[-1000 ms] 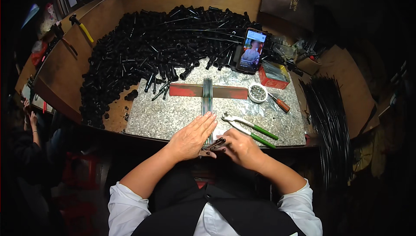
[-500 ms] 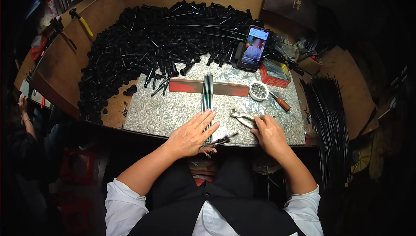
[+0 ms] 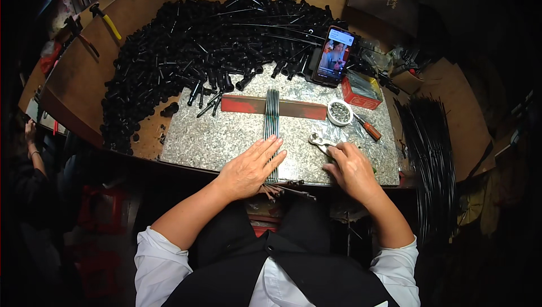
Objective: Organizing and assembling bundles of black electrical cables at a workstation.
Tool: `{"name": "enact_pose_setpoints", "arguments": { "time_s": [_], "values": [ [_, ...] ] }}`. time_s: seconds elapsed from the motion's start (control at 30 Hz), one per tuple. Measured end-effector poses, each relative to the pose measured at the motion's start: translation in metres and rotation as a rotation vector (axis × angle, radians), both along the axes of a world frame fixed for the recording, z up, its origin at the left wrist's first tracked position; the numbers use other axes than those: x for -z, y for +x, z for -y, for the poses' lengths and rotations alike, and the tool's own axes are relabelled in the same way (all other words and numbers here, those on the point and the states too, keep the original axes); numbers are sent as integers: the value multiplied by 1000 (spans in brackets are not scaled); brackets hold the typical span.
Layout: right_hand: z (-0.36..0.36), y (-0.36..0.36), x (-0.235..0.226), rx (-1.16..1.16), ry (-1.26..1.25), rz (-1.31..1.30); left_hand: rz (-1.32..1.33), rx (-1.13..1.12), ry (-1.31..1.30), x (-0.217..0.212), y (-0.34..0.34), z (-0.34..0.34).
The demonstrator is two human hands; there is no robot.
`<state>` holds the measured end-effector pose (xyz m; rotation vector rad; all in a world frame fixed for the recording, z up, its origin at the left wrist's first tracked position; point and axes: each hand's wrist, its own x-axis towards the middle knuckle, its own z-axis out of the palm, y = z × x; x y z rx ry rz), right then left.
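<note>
Right grip (image 3: 351, 167) holds pliers (image 3: 320, 141); brown bag (image 3: 377, 3) bears lettering.

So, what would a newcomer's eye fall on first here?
Probably the big heap of black parts, sprawling across the back and left of the worktop, then the lit phone propped at its right edge. Nearer, the left hand lies flat on a row of thin dark rods, while the right hand, to its right, holds pliers.
</note>
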<state>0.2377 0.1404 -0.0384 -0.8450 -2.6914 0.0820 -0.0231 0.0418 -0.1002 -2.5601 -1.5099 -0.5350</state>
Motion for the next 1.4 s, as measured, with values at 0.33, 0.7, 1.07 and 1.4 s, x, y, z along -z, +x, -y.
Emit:
{"name": "enact_pose_setpoints", "arguments": {
  "time_s": [0.33, 0.7, 1.07, 1.4],
  "values": [
    [-36, -14, -15, 48, 153, -89, 39, -64, -142, -17, 2, 4],
    [-82, -29, -13, 177, 243, 15, -37, -52, -52, -4, 2, -2],
    [-195, -1, -17, 405, 325, 17, -8, -35, -122, -10, 0, -1],
    [-255, 17, -1, 531, -18, 99, -34, -43, -59, -6, 2, -1]
  ]
}}
